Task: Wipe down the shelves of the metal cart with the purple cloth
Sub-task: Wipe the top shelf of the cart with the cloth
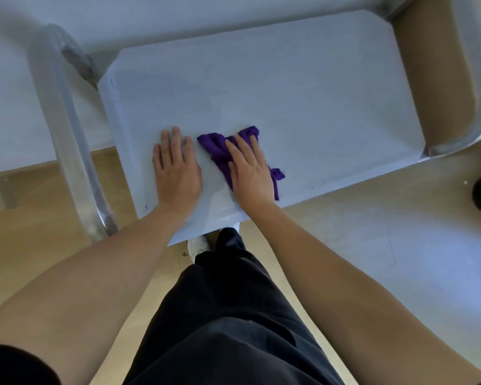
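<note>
Metal cart shelf [303, 87]: purple cloth [220, 151] under right hand [250, 173].

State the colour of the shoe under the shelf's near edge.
White, the shoe seen best in the head view.

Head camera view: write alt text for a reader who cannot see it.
A person's right hand presses a crumpled purple cloth flat on the pale grey metal cart shelf, while the left hand rests palm-down on the shelf beside it. Dark trousers fill the foreground.
</note>
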